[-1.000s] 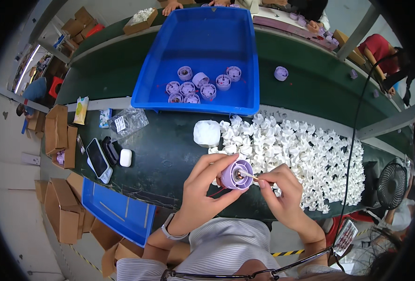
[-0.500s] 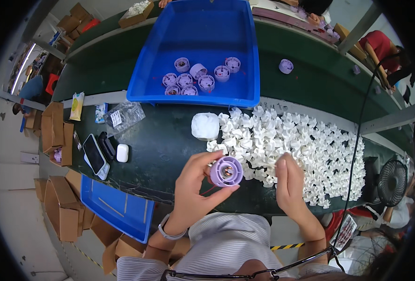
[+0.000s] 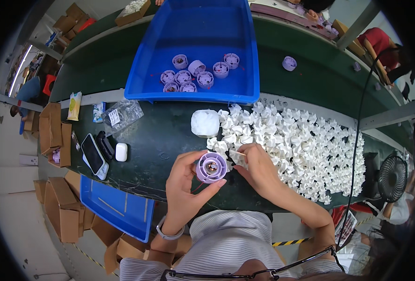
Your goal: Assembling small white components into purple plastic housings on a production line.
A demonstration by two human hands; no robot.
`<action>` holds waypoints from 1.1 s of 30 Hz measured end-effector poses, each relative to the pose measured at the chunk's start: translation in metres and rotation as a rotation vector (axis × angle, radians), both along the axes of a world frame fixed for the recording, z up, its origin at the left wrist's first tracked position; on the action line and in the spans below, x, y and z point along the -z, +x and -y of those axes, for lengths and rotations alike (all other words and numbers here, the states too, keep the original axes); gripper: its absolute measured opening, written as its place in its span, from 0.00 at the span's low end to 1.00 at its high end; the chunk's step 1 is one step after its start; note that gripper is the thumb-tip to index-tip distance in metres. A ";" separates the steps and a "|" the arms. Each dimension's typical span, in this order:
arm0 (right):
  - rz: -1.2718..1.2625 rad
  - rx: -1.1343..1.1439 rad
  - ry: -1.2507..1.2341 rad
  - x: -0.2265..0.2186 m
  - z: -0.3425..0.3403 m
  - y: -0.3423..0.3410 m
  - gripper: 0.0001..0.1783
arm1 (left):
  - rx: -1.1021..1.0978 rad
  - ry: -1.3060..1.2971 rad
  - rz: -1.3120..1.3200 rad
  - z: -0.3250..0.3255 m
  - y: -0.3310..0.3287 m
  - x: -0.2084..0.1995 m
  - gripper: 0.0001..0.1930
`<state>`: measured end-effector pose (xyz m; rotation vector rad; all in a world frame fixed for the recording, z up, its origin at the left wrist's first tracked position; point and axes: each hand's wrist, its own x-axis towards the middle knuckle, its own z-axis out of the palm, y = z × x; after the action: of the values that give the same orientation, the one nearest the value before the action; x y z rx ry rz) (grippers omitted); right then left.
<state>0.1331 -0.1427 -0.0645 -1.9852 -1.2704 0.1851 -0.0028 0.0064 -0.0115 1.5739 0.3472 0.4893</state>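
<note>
My left hand point(image 3: 185, 180) grips a round lilac motor housing point(image 3: 211, 167) by its sides. The open face is up, showing a ring of ribs and a copper-and-metal motor in the centre; a thin red wire hangs below it. Just to its right, the closed fingers of my right hand point(image 3: 256, 168) pinch a thin pale stick point(image 3: 238, 153) that points toward the housing. What is at the stick's tip is too small to make out. A white rounded block point(image 3: 205, 123) rests on the dark green table beyond both hands.
Many small white bladed fan wheels point(image 3: 305, 145) cover the table's right. A blue tray point(image 3: 193, 96) with several lilac housings stands at the far side. At left lie a phone point(image 3: 94, 152), a white earphone case point(image 3: 121, 152) and a clear plastic bag point(image 3: 123, 114). A black fan point(image 3: 392, 178) stands far right.
My right hand has moved left from over the white fan wheels to beside the housing, and the pale stick now shows plainly. My left hand has shifted slightly left with the housing.
</note>
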 end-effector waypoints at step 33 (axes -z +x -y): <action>-1.316 0.094 0.463 -0.045 0.021 0.003 0.23 | 0.155 0.037 0.057 0.018 0.021 0.002 0.31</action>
<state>0.1360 -0.1638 -0.0198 -1.0707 -0.2892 0.8788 0.0179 -0.0120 -0.0139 1.6053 0.1720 0.4208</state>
